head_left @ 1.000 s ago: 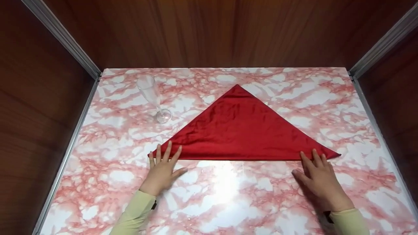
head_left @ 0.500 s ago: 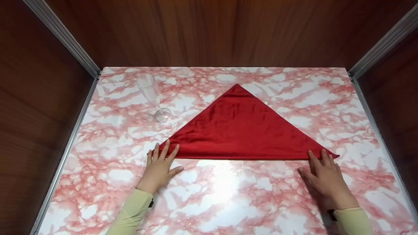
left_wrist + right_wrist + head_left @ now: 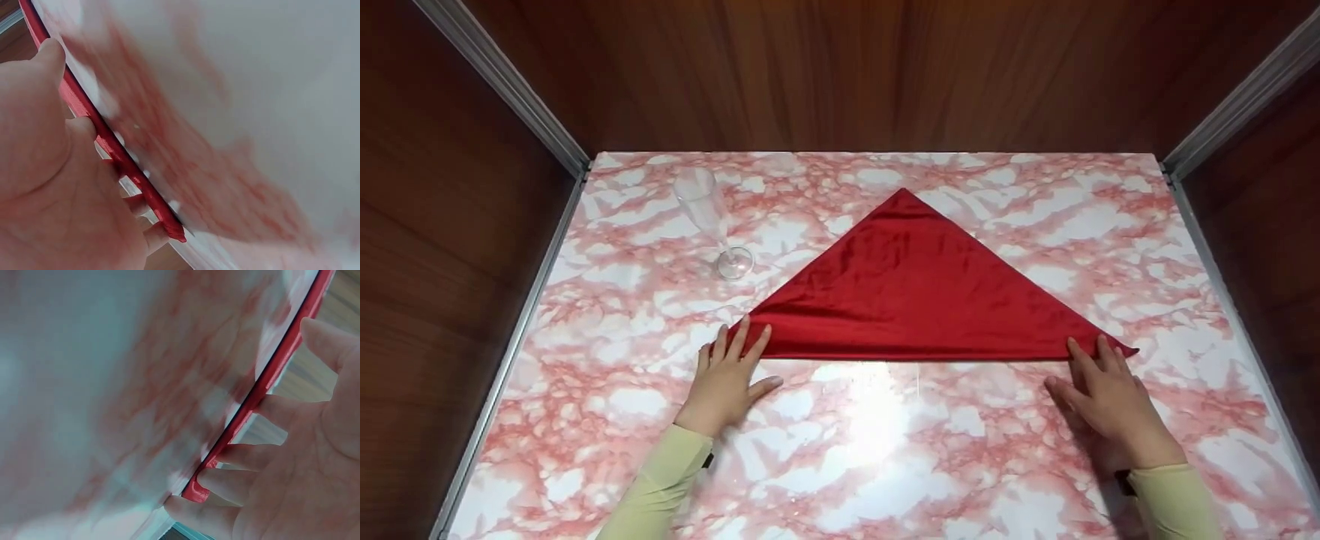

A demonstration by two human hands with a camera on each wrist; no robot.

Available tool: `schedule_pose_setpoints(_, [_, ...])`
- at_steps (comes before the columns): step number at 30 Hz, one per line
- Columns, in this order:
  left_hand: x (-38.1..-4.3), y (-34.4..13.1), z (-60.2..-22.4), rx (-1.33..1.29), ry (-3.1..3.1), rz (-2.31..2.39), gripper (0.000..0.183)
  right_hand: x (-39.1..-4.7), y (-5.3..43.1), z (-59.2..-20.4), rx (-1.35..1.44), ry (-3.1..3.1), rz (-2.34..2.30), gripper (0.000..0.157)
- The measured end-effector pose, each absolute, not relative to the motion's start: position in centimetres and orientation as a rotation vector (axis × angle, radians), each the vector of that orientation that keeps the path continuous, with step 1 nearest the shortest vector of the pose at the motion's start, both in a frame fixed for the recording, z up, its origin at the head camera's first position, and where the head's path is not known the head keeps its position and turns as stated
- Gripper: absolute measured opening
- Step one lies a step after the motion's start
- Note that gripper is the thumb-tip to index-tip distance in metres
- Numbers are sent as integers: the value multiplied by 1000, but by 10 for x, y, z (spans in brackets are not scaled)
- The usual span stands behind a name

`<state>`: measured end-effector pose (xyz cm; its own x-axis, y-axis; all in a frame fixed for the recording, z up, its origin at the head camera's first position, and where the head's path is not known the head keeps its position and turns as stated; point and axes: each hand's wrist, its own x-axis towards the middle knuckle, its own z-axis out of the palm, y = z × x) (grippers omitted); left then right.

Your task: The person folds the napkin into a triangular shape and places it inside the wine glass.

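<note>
In the head view, at center: a red cloth (image 3: 915,300), triangular in outline, with a glossy, lightly creased surface. Lies flat on a pink-and-white marbled tabletop (image 3: 945,450), long edge in the foreground, apex toward the dark wood-grained rear panel (image 3: 855,75). At the near left corner of the cloth: the left hand (image 3: 724,386), palm down, fingers spread. Touches the cloth with extended fingers, thumb apart, on the near side of the long edge; grasps nothing. At the near right corner: the right hand (image 3: 1114,401), fingers reaching across the long edge, thumb again apart from the cloth; likewise grasps nothing. Just beyond these fingers: the pointed right tip of the cloth. Farther back, to the left: a clear stemmed glass (image 3: 714,227), upright on its round foot, apart from cloth and hands. At both wrists: pale yellow-green sleeves (image 3: 667,480).
</note>
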<state>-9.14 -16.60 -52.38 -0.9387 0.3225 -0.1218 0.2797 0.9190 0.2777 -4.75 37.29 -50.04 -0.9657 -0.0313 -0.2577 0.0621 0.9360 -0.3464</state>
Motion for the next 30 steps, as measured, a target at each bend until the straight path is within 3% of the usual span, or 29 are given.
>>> schedule_pose_setpoints(19, [-107,-161,-522,457,2847,375,85,-56,350,-496,-86,2880,-504,86])
schedule_pose_setpoints(30, [-124,-153,-523,464,2821,394,75,-68,332,-497,-164,2838,-537,87])
